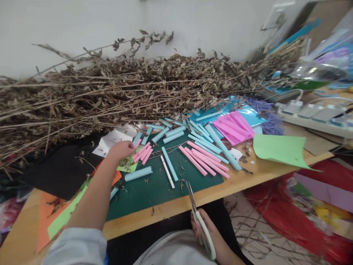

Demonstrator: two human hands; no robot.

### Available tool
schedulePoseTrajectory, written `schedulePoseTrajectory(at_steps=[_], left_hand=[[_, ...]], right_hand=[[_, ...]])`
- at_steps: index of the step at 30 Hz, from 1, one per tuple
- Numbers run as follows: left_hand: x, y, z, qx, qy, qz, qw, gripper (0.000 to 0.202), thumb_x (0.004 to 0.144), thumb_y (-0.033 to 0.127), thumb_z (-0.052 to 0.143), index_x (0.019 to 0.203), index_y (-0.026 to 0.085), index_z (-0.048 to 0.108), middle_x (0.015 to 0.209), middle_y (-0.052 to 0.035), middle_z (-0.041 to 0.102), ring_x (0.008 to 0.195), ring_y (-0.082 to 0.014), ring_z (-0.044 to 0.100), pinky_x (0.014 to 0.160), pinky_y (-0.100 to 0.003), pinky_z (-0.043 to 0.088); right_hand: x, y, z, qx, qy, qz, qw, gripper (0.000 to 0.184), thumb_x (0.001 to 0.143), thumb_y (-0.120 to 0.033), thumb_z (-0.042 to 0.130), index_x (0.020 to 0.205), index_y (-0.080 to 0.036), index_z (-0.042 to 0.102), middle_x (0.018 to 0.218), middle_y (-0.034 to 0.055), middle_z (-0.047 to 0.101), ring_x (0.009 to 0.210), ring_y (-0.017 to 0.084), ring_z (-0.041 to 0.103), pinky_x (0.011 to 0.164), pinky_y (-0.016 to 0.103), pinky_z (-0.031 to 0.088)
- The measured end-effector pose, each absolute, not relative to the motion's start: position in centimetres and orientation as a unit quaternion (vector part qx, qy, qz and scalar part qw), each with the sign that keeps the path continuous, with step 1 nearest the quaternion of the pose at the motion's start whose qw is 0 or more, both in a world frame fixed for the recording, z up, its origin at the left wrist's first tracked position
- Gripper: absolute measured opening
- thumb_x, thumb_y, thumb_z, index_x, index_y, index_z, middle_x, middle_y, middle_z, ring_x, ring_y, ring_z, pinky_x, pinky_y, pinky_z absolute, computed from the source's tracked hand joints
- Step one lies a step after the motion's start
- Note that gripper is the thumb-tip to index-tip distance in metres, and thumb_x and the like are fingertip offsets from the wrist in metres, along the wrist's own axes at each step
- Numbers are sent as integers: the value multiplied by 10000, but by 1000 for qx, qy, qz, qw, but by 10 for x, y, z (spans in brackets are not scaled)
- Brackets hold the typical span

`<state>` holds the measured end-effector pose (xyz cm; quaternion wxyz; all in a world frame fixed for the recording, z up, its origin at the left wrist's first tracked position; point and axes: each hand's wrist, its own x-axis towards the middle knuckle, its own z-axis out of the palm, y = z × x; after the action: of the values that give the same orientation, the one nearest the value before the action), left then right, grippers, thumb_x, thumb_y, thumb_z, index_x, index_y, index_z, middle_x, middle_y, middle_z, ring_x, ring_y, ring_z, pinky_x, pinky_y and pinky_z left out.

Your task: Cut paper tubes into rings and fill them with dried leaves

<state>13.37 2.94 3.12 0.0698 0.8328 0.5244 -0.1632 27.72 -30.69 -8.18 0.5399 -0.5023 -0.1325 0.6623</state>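
Pink short paper rolls (142, 152), back from front edge of bench (165, 209) | likely light (and easily crushed): pinch gently mid-length | left hand (122, 150) beside them, fingers curled, grip unclear | right hand (215, 232) clamped on scissors (203, 225), near front edge

No readable text, labels, brands, numbers or signs showed anywhere in the head view.
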Motion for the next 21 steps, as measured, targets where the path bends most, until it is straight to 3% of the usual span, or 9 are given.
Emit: schedulePoseTrajectory(at_steps=[4,7,9,13,16,21], left_hand=[[133,12,39,846,494,-187,76,291,644,418,442,754,195,593,710,-40,607,657,-186,545,513,-227,338],[152,-6,39,878,458,-139,21,349,717,440,384,909,211,565,869,-62,594,762,-205,538,570,-247,356],[177,-23,34,917,390,-80,-30,334,779,377,326,993,214,524,974,-73,555,839,-205,515,626,-265,365],[237,-56,10,987,147,-52,-21,298,767,198,372,1036,240,495,1054,-59,504,947,-208,439,724,-301,347],[268,-66,-6,994,96,-48,-16,303,734,161,412,1013,233,503,1038,-57,509,935,-221,419,715,-322,343],[267,-66,1,993,109,-38,-29,146,741,195,435,835,166,543,889,-87,548,897,-233,432,735,-357,324]], right_hand=[[278,-307,-81,-505,-123,660,542,372,621,-516,588,690,-205,398,528,-71,362,440,62,322,435,180,256],[278,-309,-81,-507,-123,656,546,382,611,-528,588,706,-205,409,535,-70,355,449,65,324,437,182,256],[279,-311,-81,-504,-127,654,549,375,622,-524,581,720,-203,413,546,-68,368,448,61,324,439,184,252],[280,-314,-78,-508,-131,651,549,364,637,-509,576,729,-198,410,544,-73,376,448,56,314,437,187,237],[281,-316,-80,-512,-145,633,562,368,618,-505,592,704,-196,411,522,-80,366,442,54,302,435,187,228],[280,-326,-92,-511,-149,624,573,368,648,-521,556,719,-200,391,538,-75,367,447,52,308,435,183,219]])
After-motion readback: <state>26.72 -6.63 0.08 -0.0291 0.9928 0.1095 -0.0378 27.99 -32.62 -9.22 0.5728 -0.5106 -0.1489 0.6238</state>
